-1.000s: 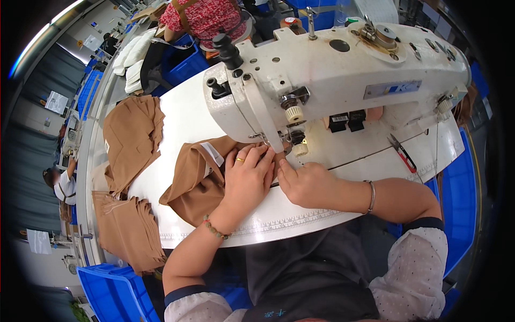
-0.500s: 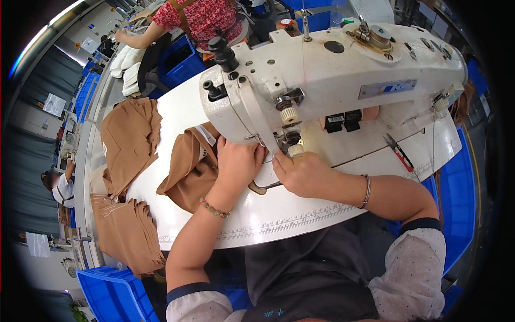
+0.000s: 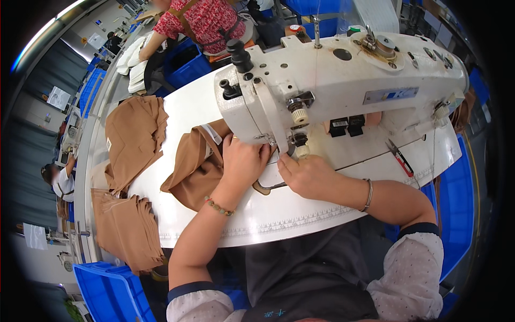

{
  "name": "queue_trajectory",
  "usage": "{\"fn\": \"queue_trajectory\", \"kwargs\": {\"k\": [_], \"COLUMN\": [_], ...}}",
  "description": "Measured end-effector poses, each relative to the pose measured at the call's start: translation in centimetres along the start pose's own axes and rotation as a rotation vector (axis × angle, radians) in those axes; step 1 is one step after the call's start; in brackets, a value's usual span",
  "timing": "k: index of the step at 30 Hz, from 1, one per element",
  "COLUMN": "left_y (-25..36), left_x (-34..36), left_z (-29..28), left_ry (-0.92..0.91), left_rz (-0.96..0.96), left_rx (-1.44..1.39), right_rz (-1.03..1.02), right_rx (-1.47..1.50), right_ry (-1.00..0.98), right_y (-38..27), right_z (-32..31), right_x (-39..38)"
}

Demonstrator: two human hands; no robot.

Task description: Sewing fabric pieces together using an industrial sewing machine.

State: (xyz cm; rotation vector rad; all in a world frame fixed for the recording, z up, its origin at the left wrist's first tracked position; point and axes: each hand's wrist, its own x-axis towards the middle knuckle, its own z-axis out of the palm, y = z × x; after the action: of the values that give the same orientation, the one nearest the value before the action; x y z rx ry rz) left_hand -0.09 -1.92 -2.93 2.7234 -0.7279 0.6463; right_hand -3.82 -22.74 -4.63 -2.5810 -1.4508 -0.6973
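A white sewing machine [image 3: 343, 70] stands before me on its white table. Bunched brown fabric [image 3: 196, 180] with a white label lies left of the needle area and runs in under the machine head. My left hand [image 3: 244, 163] is closed on the fabric's right end, its fingertips partly hidden. Close by on the right, my right hand [image 3: 311, 174] has its thumb and fingers pinched together just below the needle area. Whatever sits in that pinch is too small and covered to make out. The needle and presser foot are hidden behind machine parts and fingers.
Two stacks of brown cut pieces, an upper stack [image 3: 134, 139] and a lower stack [image 3: 126, 228], lie at the left. Red-handled thread snips [image 3: 401, 159] rest on the right. Blue crates [image 3: 110, 292] flank the table. A person in red [image 3: 201, 24] works beyond the machine.
The whole view has shifted slightly, so the machine sits a little farther right and lower. Both hands stay beside the needle area. The co-worker's forearm has come down.
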Motion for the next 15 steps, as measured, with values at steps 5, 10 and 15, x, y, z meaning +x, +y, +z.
{"fn": "queue_trajectory", "kwargs": {"k": [5,10,15], "left_y": [1.0,4.5,1.8], "left_x": [-1.7,-6.0,-15.6], "left_z": [-0.8,-6.5,-15.4], "left_ry": [0.046,0.009,0.668], "left_rz": [-0.055,-0.157,-0.608], "left_rx": [0.060,-0.086,-0.235], "right_rz": [0.013,0.028,0.145], "right_rx": [0.016,0.168,0.356], "right_ry": [0.201,0.176,0.257], "right_y": [0.0,-1.3,-4.1], "right_z": [0.4,-2.4,-4.6], "right_x": [0.1,-0.3,-0.2]}}
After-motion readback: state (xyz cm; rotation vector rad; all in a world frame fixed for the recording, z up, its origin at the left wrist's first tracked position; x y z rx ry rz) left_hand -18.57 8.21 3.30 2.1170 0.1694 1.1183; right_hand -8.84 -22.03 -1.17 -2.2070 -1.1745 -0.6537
